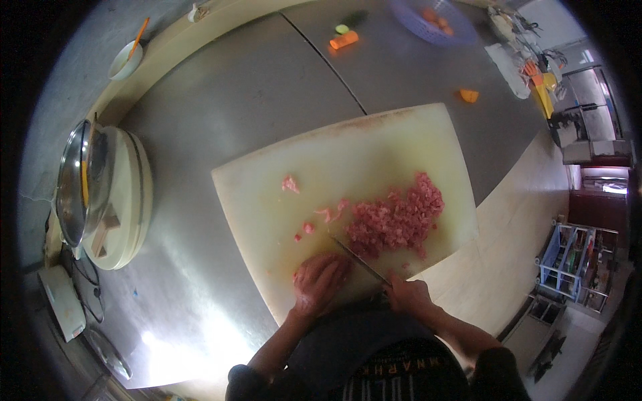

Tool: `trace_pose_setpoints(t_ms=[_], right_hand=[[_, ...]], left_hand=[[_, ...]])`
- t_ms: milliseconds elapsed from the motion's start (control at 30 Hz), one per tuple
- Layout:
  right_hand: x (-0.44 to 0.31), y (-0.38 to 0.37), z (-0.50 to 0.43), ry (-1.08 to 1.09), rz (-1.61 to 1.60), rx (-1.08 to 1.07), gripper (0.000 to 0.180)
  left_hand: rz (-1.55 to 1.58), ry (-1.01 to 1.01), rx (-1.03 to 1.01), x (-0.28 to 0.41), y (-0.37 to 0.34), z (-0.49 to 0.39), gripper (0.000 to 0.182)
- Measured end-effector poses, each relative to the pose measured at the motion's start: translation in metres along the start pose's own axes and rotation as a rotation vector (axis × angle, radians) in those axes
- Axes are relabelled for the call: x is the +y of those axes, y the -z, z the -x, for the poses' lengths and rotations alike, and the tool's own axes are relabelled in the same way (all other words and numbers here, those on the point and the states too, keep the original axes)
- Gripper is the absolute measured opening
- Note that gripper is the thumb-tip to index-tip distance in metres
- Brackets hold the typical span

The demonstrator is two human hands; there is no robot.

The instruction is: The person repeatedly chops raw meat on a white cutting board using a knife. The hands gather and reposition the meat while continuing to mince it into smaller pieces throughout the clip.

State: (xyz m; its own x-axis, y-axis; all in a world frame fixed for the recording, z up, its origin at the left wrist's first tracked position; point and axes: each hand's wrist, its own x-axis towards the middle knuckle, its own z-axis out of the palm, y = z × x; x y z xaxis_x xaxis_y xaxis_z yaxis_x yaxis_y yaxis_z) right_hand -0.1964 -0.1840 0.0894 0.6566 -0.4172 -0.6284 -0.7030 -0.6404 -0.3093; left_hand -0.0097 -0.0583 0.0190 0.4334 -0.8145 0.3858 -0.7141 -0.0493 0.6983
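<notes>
A white cutting board [281, 160] lies at an angle on the grey table. My right hand [409, 295] grips the handle of a kitchen knife [362, 261], whose blade points up and left over the board. My left hand [322, 282] rests on a piece of meat at the board's near edge, just left of the blade; most of that piece is hidden under the hand. Right of the blade is a pile of chopped raw meat [393, 223]. Several small scraps lie to the left, among them a pale pink piece [290, 184].
Beyond the board lie a carrot piece [344, 39], a cut green vegetable [342, 29], an orange chunk [469, 95] and a purple basket [434, 30]. At left, a metal bowl [75, 185] leans by round white boards [143, 200]. A blue rack [562, 260] stands at right.
</notes>
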Motion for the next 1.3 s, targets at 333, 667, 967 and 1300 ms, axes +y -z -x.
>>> trace_pose_setpoints(t_ms=[333,667,967,1300], right_hand=[[0.001,0.024,-0.005,0.275,0.120,0.021,0.018],[0.001,0.032,-0.013,0.227,0.132,-0.140,0.018],[-0.018,-0.010,-0.048,0.173,0.060,-0.082,0.018],[-0.008,0.027,-0.023,0.070,0.017,-0.213,0.024]], left_hand=[[-0.076,0.064,-0.068,0.000,0.003,0.003,0.025],[0.000,0.059,-0.071,-0.003,0.004,0.000,0.026],[0.041,0.062,-0.006,-0.006,-0.004,0.004,0.022],[-0.053,0.052,0.040,-0.003,-0.003,0.011,0.022]])
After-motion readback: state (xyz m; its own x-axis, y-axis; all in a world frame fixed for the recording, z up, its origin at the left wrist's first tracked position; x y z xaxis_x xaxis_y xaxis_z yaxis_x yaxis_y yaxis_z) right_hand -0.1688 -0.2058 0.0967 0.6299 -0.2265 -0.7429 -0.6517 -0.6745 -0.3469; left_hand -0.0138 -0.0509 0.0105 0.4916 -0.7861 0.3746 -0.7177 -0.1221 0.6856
